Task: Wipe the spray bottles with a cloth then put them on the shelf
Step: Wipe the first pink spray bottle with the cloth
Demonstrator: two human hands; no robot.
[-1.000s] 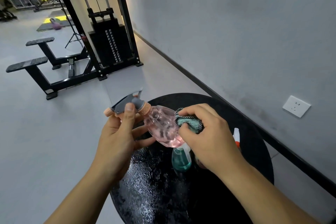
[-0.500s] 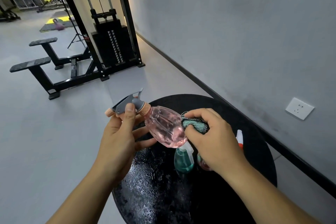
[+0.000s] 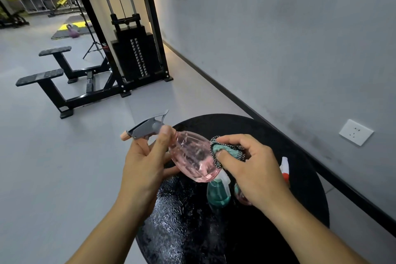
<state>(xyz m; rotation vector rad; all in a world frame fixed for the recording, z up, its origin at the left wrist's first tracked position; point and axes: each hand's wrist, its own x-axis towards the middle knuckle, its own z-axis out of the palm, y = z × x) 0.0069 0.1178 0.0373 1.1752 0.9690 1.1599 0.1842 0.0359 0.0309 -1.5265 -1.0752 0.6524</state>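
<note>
Above the tabletop's [image 3: 300,156] left edge, left hand [image 3: 143,169] grips the pink bottle's [image 3: 192,156] neck; right hand [image 3: 252,169], pinching the cloth [image 3: 227,149], has slid basewards, so wiping probably nears completion.

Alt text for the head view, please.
The left hand holds a pink bottle by its neck while the right hand presses a cloth to it, above a black table with a teal bottle.
</note>
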